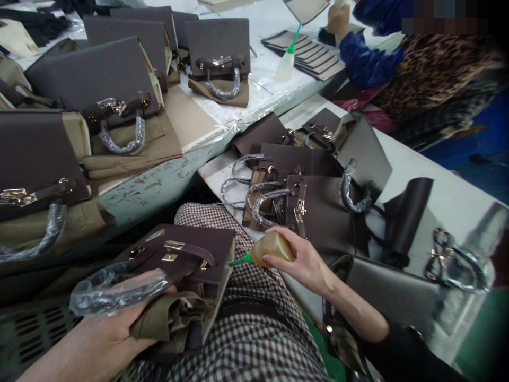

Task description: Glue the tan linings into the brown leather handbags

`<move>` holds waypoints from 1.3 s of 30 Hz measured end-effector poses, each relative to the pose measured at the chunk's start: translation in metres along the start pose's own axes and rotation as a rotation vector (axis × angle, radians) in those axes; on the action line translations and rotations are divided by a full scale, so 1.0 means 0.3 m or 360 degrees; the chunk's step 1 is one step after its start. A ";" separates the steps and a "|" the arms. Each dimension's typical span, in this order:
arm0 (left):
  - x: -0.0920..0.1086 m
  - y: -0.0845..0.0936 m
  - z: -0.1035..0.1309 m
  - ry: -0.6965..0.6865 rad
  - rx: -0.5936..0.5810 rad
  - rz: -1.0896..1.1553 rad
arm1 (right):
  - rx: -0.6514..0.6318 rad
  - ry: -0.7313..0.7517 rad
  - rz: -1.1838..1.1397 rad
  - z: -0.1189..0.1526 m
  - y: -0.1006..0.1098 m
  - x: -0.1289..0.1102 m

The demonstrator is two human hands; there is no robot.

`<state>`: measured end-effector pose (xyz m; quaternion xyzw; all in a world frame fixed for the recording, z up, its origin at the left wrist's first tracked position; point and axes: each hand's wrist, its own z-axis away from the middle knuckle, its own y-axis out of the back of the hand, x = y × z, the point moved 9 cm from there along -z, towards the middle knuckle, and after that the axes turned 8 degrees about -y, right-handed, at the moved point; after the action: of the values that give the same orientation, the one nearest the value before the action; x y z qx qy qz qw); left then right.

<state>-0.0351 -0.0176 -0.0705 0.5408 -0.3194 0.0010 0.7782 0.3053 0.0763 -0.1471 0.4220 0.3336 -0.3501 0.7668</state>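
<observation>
A dark brown handbag with gold metal fittings lies across my lap, its handle wrapped in clear plastic. My left hand reaches under that handle and grips the bag near some bunched olive cloth; part of the fingers is hidden. In my right hand is a squeeze bottle of amber liquid, tilted on its side. Its green nozzle points left, with the tip at the bag's side edge; whether it touches I cannot tell.
Several similar handbags stand on the white table at the left. More bags crowd the lower table on my right. Beyond them, another person's hand works near stacked panels and a second green-nozzled bottle. A plastic crate is at lower left.
</observation>
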 end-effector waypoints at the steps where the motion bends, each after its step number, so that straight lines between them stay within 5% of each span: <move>1: 0.027 -0.002 -0.003 -0.0098 0.0003 -0.0054 | -0.0026 -0.0041 -0.0029 -0.002 -0.008 0.010; 8: 0.095 0.019 -0.007 -0.0336 0.0126 -0.0462 | -0.0308 -0.0359 -0.0423 0.008 -0.050 0.070; 12: 0.068 -0.016 0.008 -0.0347 -0.0038 -0.0461 | -0.0226 -0.0413 -0.0661 0.016 -0.020 0.073; 16: 0.041 -0.002 0.007 -0.0303 -0.0004 -0.0318 | -0.0105 -0.0412 -0.0669 0.022 -0.014 0.074; 23: 0.052 0.005 -0.030 -0.0109 -0.0135 -0.0020 | -0.0194 -0.0435 -0.0616 0.024 -0.053 0.076; 31: 0.085 0.047 -0.083 -0.0043 -0.0075 0.0061 | -0.0392 -0.0461 -0.0891 0.071 -0.084 0.052; 39: 0.048 0.017 -0.055 0.0043 -0.0134 0.0033 | -0.0458 -0.0499 -0.1117 0.166 -0.127 -0.011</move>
<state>-0.0172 -0.0065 -0.0624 0.5042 -0.3142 0.0031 0.8044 0.2830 0.0180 -0.1392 0.1125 0.3821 -0.6002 0.6936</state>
